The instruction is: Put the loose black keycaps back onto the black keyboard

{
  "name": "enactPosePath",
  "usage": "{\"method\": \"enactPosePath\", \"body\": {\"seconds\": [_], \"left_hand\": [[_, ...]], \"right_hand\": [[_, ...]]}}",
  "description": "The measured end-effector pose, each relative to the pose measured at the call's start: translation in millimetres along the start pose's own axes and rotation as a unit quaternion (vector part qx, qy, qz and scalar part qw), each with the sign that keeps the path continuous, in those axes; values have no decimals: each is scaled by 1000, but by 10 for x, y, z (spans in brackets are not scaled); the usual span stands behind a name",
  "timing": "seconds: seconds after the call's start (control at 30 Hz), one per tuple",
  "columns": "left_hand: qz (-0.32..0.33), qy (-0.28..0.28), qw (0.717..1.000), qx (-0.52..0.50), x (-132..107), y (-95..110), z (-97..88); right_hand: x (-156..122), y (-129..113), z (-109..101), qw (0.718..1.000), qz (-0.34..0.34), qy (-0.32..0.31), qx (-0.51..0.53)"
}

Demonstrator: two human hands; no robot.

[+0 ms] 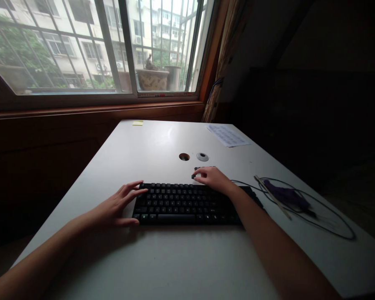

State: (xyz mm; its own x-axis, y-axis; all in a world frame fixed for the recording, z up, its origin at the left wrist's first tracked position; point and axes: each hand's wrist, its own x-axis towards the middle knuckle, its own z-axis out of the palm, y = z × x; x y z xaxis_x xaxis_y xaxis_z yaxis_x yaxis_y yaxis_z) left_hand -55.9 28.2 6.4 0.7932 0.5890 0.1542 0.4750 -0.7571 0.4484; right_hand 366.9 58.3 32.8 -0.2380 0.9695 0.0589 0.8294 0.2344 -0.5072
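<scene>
A black keyboard [181,203] lies across the middle of a white desk [162,258]. My left hand [118,205] rests at the keyboard's left end, fingers stretched out and touching its edge, thumb along the front corner. My right hand [214,178] reaches over the keyboard's far right side, its fingers curled on a small black object [197,170] that lies just behind the keyboard; what that object is I cannot make out.
A round cable hole [184,156] and its white cap [202,156] sit behind the keyboard. A black cable [331,221] loops at the right beside a purple item [286,195] and a thin stick [273,198]. A printed sheet [227,135] and a yellow note [138,123] lie far back under the window.
</scene>
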Motion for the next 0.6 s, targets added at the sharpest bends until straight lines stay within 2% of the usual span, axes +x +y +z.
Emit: {"method": "enactPosePath", "body": {"seconds": [0.1,0.27,0.6], "left_hand": [[-8,-7,1000,0,-3,6,-6],[-12,-11,1000,1,1,10,-14],[1,1,1000,0,3,-7,1]], "right_hand": [[-65,-35,-159,998,19,-33,52],[-165,-47,-385,984,22,-145,103],[-165,-26,-352,976,18,-183,114]]}}
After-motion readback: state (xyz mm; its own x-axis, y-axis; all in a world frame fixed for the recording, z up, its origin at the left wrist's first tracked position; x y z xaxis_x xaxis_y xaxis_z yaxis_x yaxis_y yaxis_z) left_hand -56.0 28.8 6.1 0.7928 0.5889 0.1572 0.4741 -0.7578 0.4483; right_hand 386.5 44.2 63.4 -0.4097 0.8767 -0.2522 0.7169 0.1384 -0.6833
